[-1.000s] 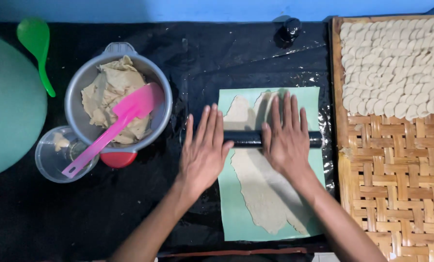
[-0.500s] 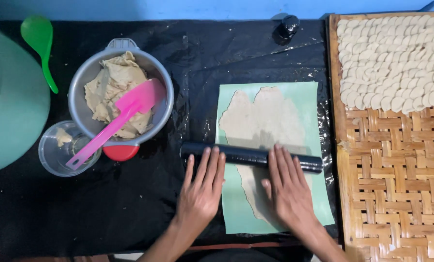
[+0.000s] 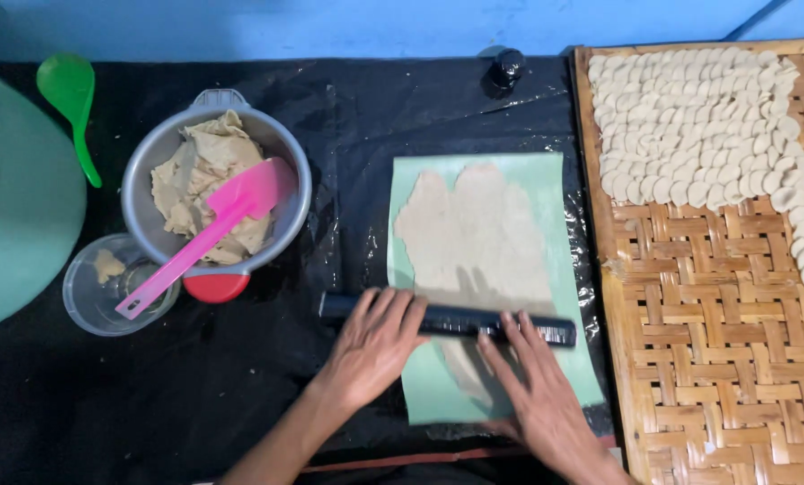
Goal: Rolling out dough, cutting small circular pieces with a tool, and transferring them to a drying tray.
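At the lower centre of the frame, the left hand (image 3: 375, 346) and right hand (image 3: 532, 386) lie flat, fingers spread, on a black rolling pin (image 3: 447, 319) across a thin sheet of rolled dough (image 3: 474, 238) on a pale green mat (image 3: 550, 193). Upper left, a pink spatula (image 3: 209, 235) rests in a metal bowl (image 3: 146, 175) of dough scraps; a woven bamboo tray (image 3: 716, 341) holds cut dough rounds (image 3: 698, 117) at right.

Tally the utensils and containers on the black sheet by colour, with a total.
Green: 1 spoon
Pink: 1 spatula
Black: 1 rolling pin
Grey: 1 metal bowl
Clear: 1 plastic cup
Total: 5
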